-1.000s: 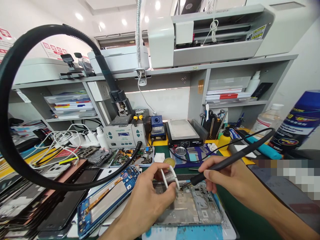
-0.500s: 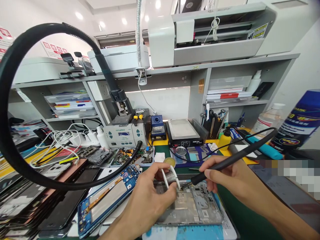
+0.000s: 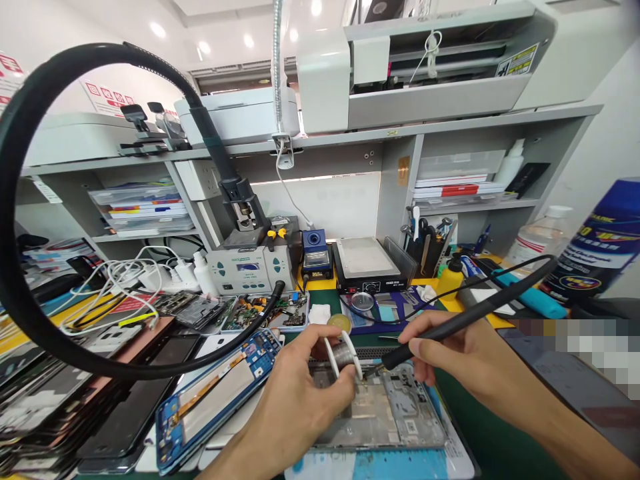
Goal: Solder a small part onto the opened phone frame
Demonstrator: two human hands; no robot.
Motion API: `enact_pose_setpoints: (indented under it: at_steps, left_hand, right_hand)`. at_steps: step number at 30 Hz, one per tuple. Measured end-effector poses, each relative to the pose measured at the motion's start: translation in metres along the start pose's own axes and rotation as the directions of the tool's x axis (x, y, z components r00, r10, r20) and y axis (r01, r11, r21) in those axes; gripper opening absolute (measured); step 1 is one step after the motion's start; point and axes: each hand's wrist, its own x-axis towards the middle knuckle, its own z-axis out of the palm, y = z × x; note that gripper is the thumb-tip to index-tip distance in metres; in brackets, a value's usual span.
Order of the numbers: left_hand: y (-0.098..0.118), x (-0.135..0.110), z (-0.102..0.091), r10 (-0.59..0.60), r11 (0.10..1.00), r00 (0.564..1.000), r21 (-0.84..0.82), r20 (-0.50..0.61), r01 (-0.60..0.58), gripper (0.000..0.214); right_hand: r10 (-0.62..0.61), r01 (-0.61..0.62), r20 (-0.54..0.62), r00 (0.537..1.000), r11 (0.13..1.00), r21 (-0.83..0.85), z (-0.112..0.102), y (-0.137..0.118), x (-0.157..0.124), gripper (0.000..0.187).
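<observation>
My left hand (image 3: pixel 310 387) grips a white spool of solder wire (image 3: pixel 344 357) between thumb and fingers, over the far left part of an opened phone frame (image 3: pixel 370 417). In my right hand (image 3: pixel 445 343) is a soldering iron (image 3: pixel 425 343) with a black handle, held like a pen. Its tip points down and left to the frame's top edge, close beside the spool. Whether the tip touches metal is too small to make out. The frame lies flat on a blue and white pad (image 3: pixel 380 465).
Left of my hands lie a blue phone frame (image 3: pixel 215 400) and stacked phone parts (image 3: pixel 45 400). Behind stand a hot air station (image 3: pixel 250 267), a soldering station (image 3: pixel 316 257) and a heating plate (image 3: pixel 370 260). A thick black hose (image 3: pixel 10 220) loops at left. A spray can (image 3: pixel 595 247) stands at right.
Both hands, the spool and the iron hold almost the same place. Only a very slight shift of the camera shows.
</observation>
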Motion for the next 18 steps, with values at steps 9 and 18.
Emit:
enact_pose_setpoints:
  at_steps: [9, 18]
  left_hand:
    - [-0.0032, 0.0012, -0.0002, 0.0, 1.0, 1.0, 0.029, 0.019, -0.001, 0.032]
    - [-0.0011, 0.001, 0.0009, 0.006, 1.0, 1.0, 0.016, 0.03, -0.006, 0.032]
  right_hand:
    - [0.013, -0.013, -0.01, 1.0, 1.0, -0.002, 0.0014, -0.0043, -0.0011, 0.013]
    - [-0.002, 0.002, -0.017, 1.0, 1.0, -0.02, 0.0012, -0.0015, -0.0028, 0.014]
